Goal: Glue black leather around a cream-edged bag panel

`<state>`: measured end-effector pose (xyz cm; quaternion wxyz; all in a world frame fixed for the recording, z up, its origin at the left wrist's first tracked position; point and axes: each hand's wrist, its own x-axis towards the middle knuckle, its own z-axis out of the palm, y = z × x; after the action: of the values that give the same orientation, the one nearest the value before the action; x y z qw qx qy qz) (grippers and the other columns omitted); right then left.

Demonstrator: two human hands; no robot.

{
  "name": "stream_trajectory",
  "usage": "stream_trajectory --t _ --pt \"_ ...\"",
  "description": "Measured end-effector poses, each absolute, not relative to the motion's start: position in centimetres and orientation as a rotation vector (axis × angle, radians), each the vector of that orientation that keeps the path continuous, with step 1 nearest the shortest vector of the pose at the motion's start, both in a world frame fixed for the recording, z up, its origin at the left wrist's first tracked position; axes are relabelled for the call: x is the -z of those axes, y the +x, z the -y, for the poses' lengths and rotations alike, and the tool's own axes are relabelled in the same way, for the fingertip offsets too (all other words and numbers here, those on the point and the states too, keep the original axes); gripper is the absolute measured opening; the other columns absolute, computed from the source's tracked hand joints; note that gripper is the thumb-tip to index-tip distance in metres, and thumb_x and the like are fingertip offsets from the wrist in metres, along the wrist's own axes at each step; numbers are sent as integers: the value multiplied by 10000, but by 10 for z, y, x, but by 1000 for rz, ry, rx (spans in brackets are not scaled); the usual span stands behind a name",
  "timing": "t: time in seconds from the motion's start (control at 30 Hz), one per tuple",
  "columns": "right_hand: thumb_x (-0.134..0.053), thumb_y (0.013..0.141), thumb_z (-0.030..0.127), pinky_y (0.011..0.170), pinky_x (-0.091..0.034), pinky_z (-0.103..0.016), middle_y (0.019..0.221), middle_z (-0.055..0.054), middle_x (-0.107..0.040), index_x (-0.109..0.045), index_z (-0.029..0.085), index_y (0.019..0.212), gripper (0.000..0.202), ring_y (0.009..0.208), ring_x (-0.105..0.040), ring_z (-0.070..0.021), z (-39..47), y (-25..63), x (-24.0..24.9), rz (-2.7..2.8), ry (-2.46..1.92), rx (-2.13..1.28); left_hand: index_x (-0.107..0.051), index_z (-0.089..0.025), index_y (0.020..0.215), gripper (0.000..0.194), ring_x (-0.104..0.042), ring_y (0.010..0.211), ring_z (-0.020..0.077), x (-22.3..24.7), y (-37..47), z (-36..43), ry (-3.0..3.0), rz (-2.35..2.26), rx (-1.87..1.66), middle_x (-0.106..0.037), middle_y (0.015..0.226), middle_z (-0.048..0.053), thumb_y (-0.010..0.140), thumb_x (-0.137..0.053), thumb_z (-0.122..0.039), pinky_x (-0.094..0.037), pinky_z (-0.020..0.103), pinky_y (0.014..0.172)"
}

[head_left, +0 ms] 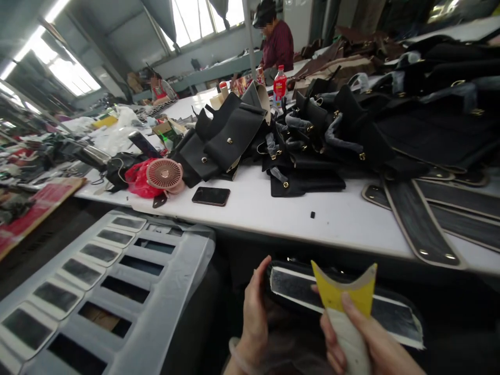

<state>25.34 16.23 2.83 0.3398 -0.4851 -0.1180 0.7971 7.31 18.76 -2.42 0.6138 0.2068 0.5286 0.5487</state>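
My left hand (pixel 254 317) holds the left end of a long black leather strip (pixel 394 315) with a pale edge, low in front of me below the table edge. My right hand (pixel 361 338) grips a yellow curved scraper (pixel 344 292) with a whitish handle; its blade stands just over the strip's middle. A heap of black leather bag pieces (pixel 312 135) with gold studs covers the white table (pixel 344 219) beyond.
A phone (pixel 211 196) and a small pink fan (pixel 164 175) lie at the table's left. More glued strips (pixel 422 224) lie at right. A grey rack (pixel 97 281) with several slots stands at lower left. A person in dark red (pixel 277 44) sits at the far side.
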Motion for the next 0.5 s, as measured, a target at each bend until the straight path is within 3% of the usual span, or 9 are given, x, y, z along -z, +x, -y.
stream_trajectory --t 0.1,0.23,0.33,0.4,0.5 --pt "-534 799 708 483 -395 -242 544 12 -487 -625 172 840 545 473 -420 -106 -188 296 -36 529 -1359 -2011 -544 -227 1334 440 -413 1347 222 25 71 -175 681 -1283 -1212 -535 1405 37 970 -398 -428 -281 363 1155" --pt "-529 805 684 402 -317 -235 556 28 -449 -597 181 1034 557 433 -374 -102 -241 338 -37 867 -1668 -1697 -514 -237 1362 447 -366 1375 207 30 69 -175 885 -1389 -1167 -480 1453 29 974 -399 -425 -244 324 1173" --pt "-372 898 610 439 -367 -271 612 -14 -488 -508 117 1250 621 496 -490 -154 -287 361 -26 1347 -1946 -1254 -508 -226 1365 441 -385 1362 205 36 70 -178 1024 -1441 -1170 -487 1444 43 982 -376 -401 -265 321 1165" --pt "-312 951 502 603 -455 -325 855 -141 -589 -477 51 1302 595 709 -604 -212 -314 373 -14 1735 -2077 -770 -484 -219 1383 451 -390 1358 207 40 72 -180 1084 -1465 -1174 -476 1451 54 989 -347 -390 -275 330 1162" --pt "-290 980 426 807 -426 -415 1299 -275 -445 -476 28 1322 557 976 -596 -306 -342 381 2 1981 -2140 -341 -458 -217 1401 459 -387 1358 214 41 75 -182 1162 -1490 -1158 -466 1457 62 992 -329 -380 -245 359 1177"
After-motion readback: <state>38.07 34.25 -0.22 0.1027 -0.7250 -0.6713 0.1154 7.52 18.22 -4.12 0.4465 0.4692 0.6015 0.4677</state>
